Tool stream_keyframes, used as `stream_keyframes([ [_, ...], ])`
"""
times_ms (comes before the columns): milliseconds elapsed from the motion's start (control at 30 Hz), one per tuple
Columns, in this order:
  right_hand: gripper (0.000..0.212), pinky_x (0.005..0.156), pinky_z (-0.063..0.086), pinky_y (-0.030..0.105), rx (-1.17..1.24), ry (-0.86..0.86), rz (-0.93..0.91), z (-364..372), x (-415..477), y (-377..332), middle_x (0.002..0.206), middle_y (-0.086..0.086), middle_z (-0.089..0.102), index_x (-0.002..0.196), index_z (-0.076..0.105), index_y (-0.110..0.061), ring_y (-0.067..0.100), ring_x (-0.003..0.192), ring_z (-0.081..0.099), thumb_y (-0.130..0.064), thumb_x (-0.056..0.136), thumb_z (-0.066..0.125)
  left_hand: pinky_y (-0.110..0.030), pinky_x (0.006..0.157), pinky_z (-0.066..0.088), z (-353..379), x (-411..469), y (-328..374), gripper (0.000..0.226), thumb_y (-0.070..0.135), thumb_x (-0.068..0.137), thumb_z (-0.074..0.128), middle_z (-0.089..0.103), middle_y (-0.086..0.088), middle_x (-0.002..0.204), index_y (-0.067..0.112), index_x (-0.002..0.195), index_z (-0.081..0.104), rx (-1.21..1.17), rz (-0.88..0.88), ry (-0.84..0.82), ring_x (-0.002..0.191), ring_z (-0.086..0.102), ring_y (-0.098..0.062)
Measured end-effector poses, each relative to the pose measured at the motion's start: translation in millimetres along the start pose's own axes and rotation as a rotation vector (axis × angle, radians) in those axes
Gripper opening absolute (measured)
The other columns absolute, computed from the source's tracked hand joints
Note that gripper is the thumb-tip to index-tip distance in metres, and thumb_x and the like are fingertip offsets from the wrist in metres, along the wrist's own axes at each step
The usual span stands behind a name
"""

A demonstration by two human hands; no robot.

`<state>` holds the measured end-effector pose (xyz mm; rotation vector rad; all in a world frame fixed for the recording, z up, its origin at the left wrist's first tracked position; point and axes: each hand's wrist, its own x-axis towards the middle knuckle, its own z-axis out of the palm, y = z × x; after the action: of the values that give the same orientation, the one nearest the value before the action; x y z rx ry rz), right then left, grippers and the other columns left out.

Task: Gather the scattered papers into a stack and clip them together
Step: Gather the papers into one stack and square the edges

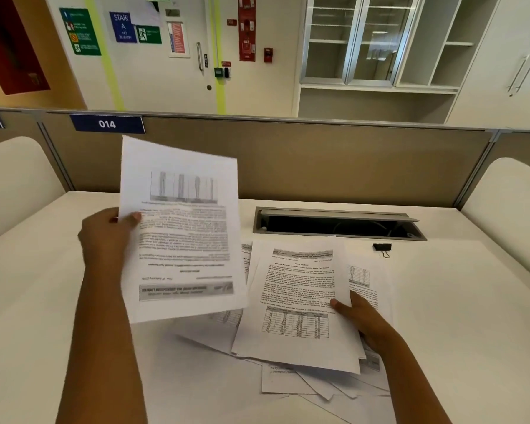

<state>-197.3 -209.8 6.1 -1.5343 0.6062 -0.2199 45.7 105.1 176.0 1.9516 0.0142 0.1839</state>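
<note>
My left hand pinches a printed sheet by its left edge and holds it up above the desk, upside down to me and blurred. My right hand grips the right edge of another printed sheet with a table, thumb on top, lifted slightly over the pile. Several loose papers lie scattered and overlapping on the white desk beneath both sheets. A black binder clip lies on the desk to the far right of the papers, apart from both hands.
An open cable tray slot with a raised metal flap is set into the desk behind the papers. A tan partition with a "014" label closes the far edge. White curved dividers stand at both sides.
</note>
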Motion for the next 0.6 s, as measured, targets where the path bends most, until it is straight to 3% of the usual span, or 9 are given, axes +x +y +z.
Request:
stream_keyframes([
  [67,0.060,0.085,0.056,0.047,0.002,-0.004,0.015,0.7,-2.6,-4.0,0.115,0.003,0.068,0.120,0.054,-0.020,0.024,0.097,0.069,-0.046,0.069,0.073,-0.034,0.083,0.044,12.8,0.6,6.1,0.037,0.023,0.085,0.065,0.066,-0.020,0.108,0.002,0.116,0.064,-0.065,0.049,-0.036,0.089,0.057,-0.025],
  [167,0.024,0.067,0.059,0.032,0.007,0.018,0.050,3.8,-3.6,-6.6,0.115,0.007,0.067,0.116,0.055,-0.022,0.021,0.089,0.070,-0.028,0.093,0.051,-0.031,0.074,0.041,55.2,-14.3,6.5,0.028,0.018,0.083,0.067,0.069,-0.023,0.100,0.001,0.105,0.068,-0.044,0.107,-0.171,0.081,0.055,-0.019],
  [233,0.030,0.063,0.057,0.029,0.023,0.059,0.072,4.9,-3.6,-7.6,0.114,0.008,0.066,0.122,0.053,-0.020,0.022,0.091,0.068,-0.033,0.097,0.042,-0.034,0.076,0.047,89.9,-35.6,1.5,0.025,0.016,0.084,0.065,0.070,-0.021,0.102,0.001,0.103,0.069,0.008,0.121,-0.285,0.089,0.064,-0.027],
  [333,0.052,0.068,0.058,0.037,0.126,0.100,0.097,3.7,-3.4,-9.6,0.115,0.012,0.066,0.129,0.049,-0.021,0.029,0.096,0.068,-0.054,0.091,0.035,-0.031,0.085,0.046,131.2,-71.9,-9.0,0.028,0.015,0.088,0.062,0.068,-0.019,0.112,-0.001,0.111,0.066,0.086,0.130,-0.424,0.104,0.063,-0.032],
  [433,0.075,0.090,0.052,0.051,0.164,0.089,0.113,0.7,-1.8,-8.2,0.123,0.011,0.063,0.133,0.047,-0.027,0.032,0.108,0.064,-0.075,0.078,0.034,-0.029,0.090,0.046,156.1,-93.9,-27.2,0.034,0.011,0.090,0.058,0.063,-0.018,0.123,-0.001,0.122,0.059,0.106,0.067,-0.522,0.113,0.060,-0.031],
  [500,0.076,0.100,0.043,0.055,0.096,0.069,0.113,5.0,-4.1,-13.3,0.131,0.007,0.059,0.135,0.045,-0.027,0.031,0.116,0.058,-0.075,0.076,0.041,-0.034,0.100,0.044,164.6,-101.0,-39.0,0.044,0.013,0.090,0.059,0.056,-0.018,0.132,0.001,0.131,0.050,0.123,0.004,-0.610,0.121,0.054,-0.031],
  [600,0.067,0.104,0.040,0.047,-0.057,0.102,0.090,11.9,-4.8,-20.5,0.135,-0.003,0.050,0.138,0.040,-0.025,0.029,0.125,0.049,-0.063,0.083,0.045,-0.037,0.111,0.034,167.7,-104.5,-48.2,0.064,0.028,0.091,0.057,0.039,-0.014,0.148,0.007,0.145,0.030,0.160,-0.020,-0.730,0.135,0.039,-0.029],
])
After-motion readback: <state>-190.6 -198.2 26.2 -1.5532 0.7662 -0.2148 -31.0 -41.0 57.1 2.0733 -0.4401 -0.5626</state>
